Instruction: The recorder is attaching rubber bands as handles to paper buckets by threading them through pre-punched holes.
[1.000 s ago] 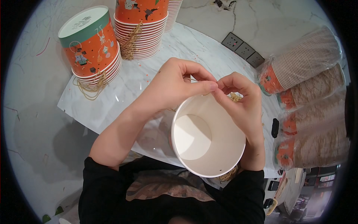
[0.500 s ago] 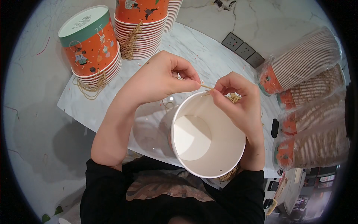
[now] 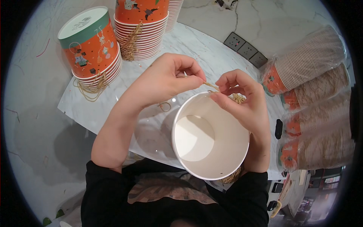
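Note:
A large open paper bucket (image 3: 230, 138), white inside, stands tilted at the table edge before me. Above its far rim I hold a thin tan twine (image 3: 211, 86). My left hand (image 3: 179, 73) pinches one part of it between thumb and index finger. At the rim, the thumb and fingertips of my right hand (image 3: 242, 94) close on the other part. A loose curl of twine (image 3: 165, 106) lies below my left wrist. My right hand partly hides a bunch of twine (image 3: 238, 98) beside the bucket.
At the back left stand upside-down stacks of orange buckets (image 3: 90, 49) with twine handles (image 3: 94, 87). Plastic-wrapped bucket stacks (image 3: 310, 60) lie along the right. Black sockets (image 3: 245, 50) sit on the wall behind the marble-look table (image 3: 196, 53).
My fingertips have shifted slightly, and the twine between them now slopes down more toward my right hand. The loose curl has moved a little to the left.

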`<state>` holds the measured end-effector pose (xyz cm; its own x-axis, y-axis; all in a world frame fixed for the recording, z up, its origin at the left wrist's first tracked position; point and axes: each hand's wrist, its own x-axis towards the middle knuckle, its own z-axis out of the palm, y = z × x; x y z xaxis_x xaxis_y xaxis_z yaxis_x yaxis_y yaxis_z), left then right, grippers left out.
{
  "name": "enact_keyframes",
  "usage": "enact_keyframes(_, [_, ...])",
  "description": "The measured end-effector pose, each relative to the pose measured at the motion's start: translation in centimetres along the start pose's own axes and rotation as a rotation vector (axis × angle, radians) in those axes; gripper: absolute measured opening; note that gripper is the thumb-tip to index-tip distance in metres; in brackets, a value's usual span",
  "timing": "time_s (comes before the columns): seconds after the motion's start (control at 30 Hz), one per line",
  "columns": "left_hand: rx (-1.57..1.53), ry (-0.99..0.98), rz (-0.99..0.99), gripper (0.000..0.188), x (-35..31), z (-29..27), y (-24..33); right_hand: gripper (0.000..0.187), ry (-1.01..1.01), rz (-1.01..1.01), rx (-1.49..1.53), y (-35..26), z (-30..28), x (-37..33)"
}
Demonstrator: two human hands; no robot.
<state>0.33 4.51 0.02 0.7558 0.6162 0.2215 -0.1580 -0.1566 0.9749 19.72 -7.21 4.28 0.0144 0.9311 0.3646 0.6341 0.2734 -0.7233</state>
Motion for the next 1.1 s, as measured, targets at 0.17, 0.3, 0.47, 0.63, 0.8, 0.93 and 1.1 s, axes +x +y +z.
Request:
enact_keyframes(0.17, [-0.089, -0.016, -0.026, 0.01, -0.2, 1.2, -0.1, 0.012, -0.019, -0.026, 0.054, 0.6, 0.1, 0.0])
enact_keyframes(0.3, [-0.097, 0.038, 0.106, 0.012, 0.2, 1.6, -0.4, 0.008, 0.011, -0.009, 0.073, 0.4, -0.1, -0.1])
enact_keyframes(0.47, [0.033, 0.004, 0.058, 0.01, -0.1, 0.9, 0.1, 0.009, 0.017, 0.002, 0.093, 0.4, 0.0, 0.0])
enact_keyframes(0.63, [0.059, -0.03, -0.016, 0.01, -0.2, 1.1, 0.1, 0.01, 0.018, 0.003, 0.085, 0.2, 0.1, -0.1])
enact_keyframes(0.8, [-0.011, 0.052, -0.031, 0.012, 0.0, 1.2, -0.2, 0.01, 0.027, 0.017, 0.108, 0.0, 0.2, -0.2])
enact_keyframes(0.93, [-0.039, 0.049, 0.088, 0.017, 0.2, 1.3, -0.3, 0.01, 0.029, 0.014, 0.109, -0.1, 0.3, -0.1])
enact_keyframes(1.1, [-0.085, 0.013, 0.051, 0.02, 0.1, 1.1, -0.2, 0.01, 0.047, 0.01, 0.103, 0.2, 0.4, -0.1])
